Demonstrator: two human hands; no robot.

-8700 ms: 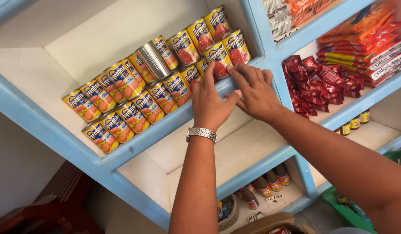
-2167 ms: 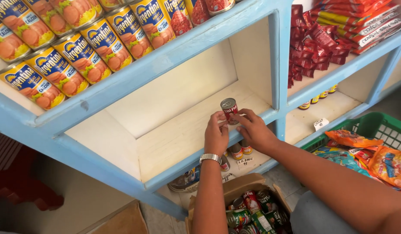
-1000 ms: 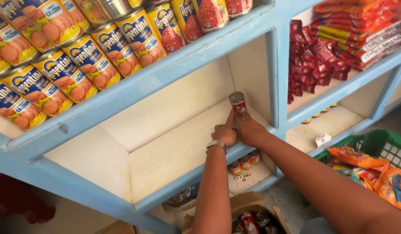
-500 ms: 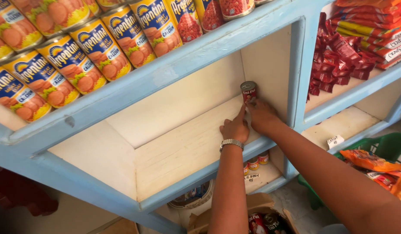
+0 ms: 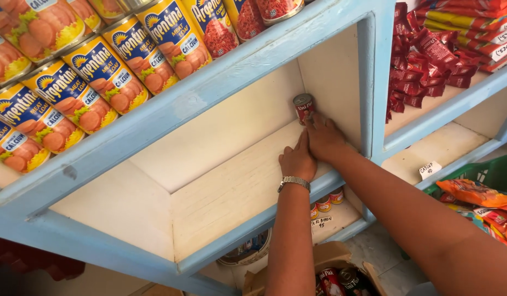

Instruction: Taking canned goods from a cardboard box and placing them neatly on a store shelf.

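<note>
- A small red can (image 5: 303,107) with a silver top stands upright at the back right corner of a pale wooden shelf (image 5: 231,192), near the middle of the view and a bit toward 1 o'clock.
- The right hand (image 5: 326,137) lies flat on the shelf just below the can, and its fingertips touch the bottom of the can. The fingers are straight and close together, not wrapped around it.
- The left hand (image 5: 298,160) rests just beside the right hand, at its 8 o'clock side. Its fingers point up toward the can, loosely together, and it holds nothing. One cannot tell if it touches the can.
- A silver wristwatch (image 5: 294,181) sits on the left wrist.
- Both arms reach up from 5 and 6 o'clock into the shelf.
- The shelf frame (image 5: 171,112) is painted light blue.
- At 10 and 11 o'clock, big cans (image 5: 102,74) with blue and yellow labels and pictures of sliced meat lie in rows on the shelf above.
- At 2 o'clock, red packets (image 5: 423,60) are stacked in the next shelf.
- At 3 o'clock, a small white paper tag (image 5: 429,169) lies on a lower shelf.
- At 4 o'clock, orange snack bags (image 5: 472,194) sit in a green basket (image 5: 497,172).
- At 6 o'clock, a brown box (image 5: 324,260) holds more small cans, and tiny cans (image 5: 324,204) stand on the shelf under the hands.
</note>
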